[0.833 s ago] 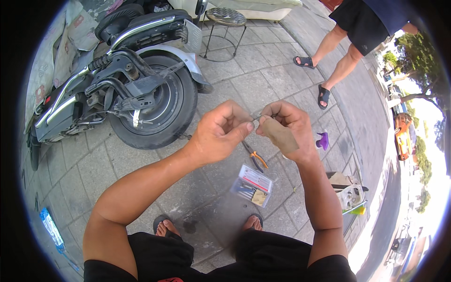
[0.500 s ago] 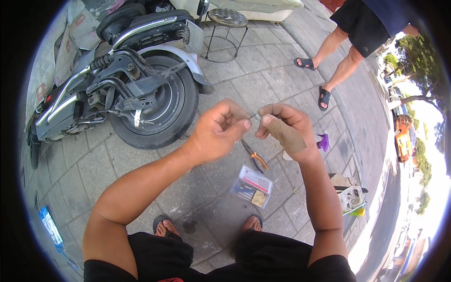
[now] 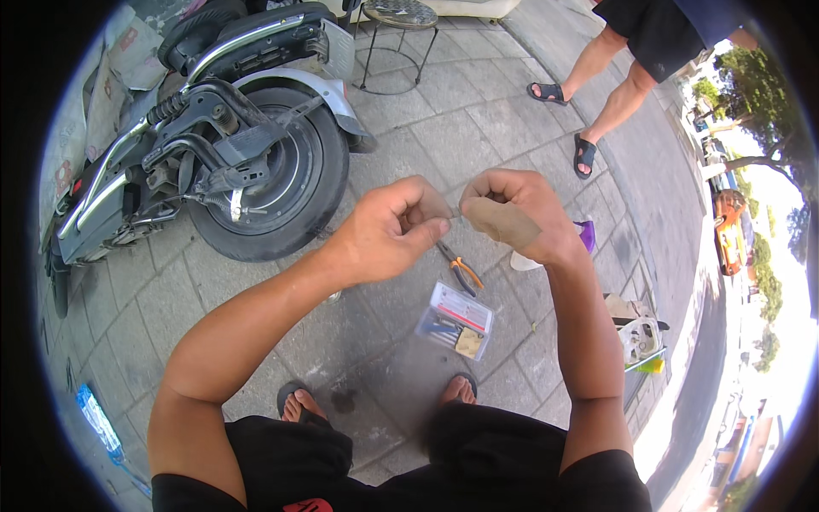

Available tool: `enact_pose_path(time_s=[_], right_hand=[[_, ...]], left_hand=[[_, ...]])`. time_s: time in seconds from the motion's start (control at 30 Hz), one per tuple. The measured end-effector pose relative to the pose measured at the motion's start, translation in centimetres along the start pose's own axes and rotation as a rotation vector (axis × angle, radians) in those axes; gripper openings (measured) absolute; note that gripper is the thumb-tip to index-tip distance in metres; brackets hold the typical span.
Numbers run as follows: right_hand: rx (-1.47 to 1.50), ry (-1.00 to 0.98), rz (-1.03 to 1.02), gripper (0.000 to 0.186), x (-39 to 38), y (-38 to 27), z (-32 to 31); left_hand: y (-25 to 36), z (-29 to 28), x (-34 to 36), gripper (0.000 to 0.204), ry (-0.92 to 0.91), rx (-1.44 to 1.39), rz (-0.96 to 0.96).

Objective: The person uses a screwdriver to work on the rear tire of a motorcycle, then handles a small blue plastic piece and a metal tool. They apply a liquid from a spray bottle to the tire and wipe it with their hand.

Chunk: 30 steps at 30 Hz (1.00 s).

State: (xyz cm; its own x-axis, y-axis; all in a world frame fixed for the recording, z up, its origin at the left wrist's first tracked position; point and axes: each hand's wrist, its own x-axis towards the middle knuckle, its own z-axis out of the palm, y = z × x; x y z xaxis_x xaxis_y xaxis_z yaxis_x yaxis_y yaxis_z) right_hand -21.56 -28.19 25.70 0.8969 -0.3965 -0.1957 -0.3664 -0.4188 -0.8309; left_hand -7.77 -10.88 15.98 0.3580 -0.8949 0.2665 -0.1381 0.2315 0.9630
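Observation:
My left hand (image 3: 394,229) is pinched closed, thumb against the bent fingers. Just across from it, my right hand (image 3: 522,209) is closed too, its thumb under a tan wrap (image 3: 503,224). A thin, dark strand-like bit (image 3: 454,216) shows between the two sets of fingertips; it is too small to name. Below the hands, pliers (image 3: 463,275) with orange and black handles lie on the paving. Nearer to me lies a clear plastic case (image 3: 461,320) holding several slim metal tools and a tan square.
A scooter lies on its side at left, rear wheel (image 3: 281,183) toward me. Behind it stands a round stool (image 3: 398,15). A person in sandals (image 3: 583,154) stands at far right. A purple spray head (image 3: 585,235) and a bin of items (image 3: 640,341) are beyond my right arm.
My right hand has turned inward, hiding its thumb tip and bringing the tan wrap level. Both hands stay close together. The whole view has shifted slightly.

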Motion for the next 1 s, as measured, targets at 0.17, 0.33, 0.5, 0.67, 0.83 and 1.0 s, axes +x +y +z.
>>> enact_pose_path(time_s=[0.17,0.33,0.5,0.67,0.83,1.0], right_hand=[[0.015,0.023,0.007,0.01,0.4,0.3,0.7],[0.081,0.111,0.083,0.01,0.5,0.1,1.2],[0.145,0.116,0.047,0.012,0.6,1.2,1.3],[0.239,0.093,0.058,0.022,0.5,-0.1,0.6],[0.197,-0.031,0.037,0.036,0.2,2.6,1.6],[0.478,-0.136,0.007,0.04,-0.2,6.1,8.7]], left_hand=[[0.5,-0.2,0.0,0.009,-0.024,0.001,-0.088],[0.2,0.0,0.3,0.009,-0.018,-0.013,-0.096],[0.1,0.2,0.3,0.01,-0.059,0.022,-0.109],[-0.9,0.0,0.2,0.011,0.045,-0.267,-0.117],[-1.2,-0.2,1.5,0.015,0.203,-0.843,-0.185],[-0.4,0.4,2.2,0.019,0.455,-0.998,-0.297]])
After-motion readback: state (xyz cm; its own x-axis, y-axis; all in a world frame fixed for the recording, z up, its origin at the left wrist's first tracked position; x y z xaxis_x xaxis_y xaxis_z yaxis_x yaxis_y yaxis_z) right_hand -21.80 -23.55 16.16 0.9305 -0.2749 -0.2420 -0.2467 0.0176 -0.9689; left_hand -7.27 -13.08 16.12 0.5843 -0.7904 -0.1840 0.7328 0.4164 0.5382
